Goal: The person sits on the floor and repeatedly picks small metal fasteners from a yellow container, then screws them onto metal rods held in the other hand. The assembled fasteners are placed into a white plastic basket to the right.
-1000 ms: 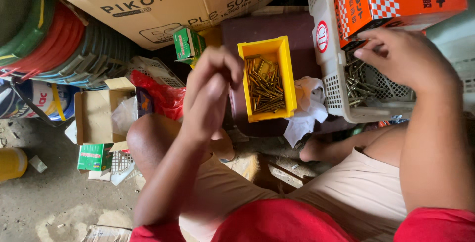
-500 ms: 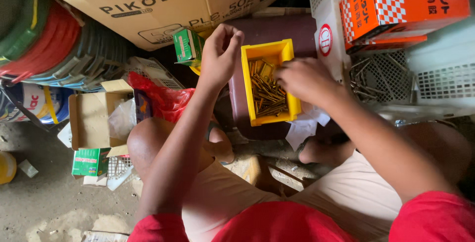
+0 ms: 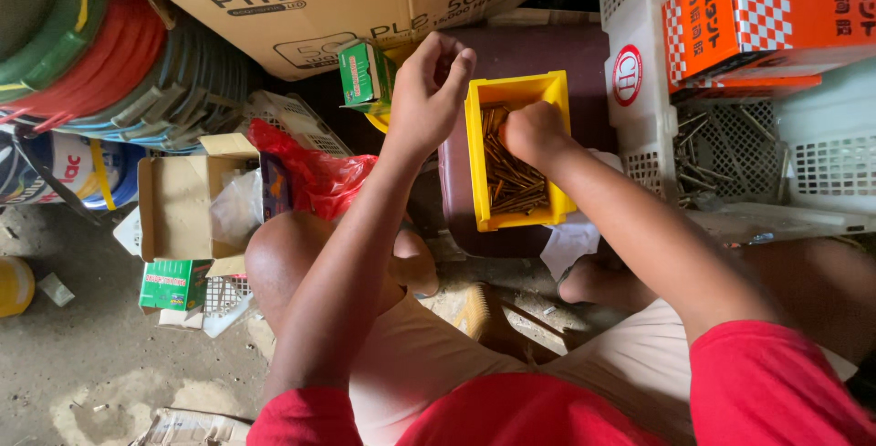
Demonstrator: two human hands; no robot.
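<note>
Yellow bin; orange box (white checks).

The dusty concrete floor carried an open cardboard box, with a green carton just below that box.

head cam | faces steeply down | close above lap and floor

The person wore a red short-sleeved shirt at the frame's bottom. Light beige shorts covered the thighs. Both forearms were bare.
</note>
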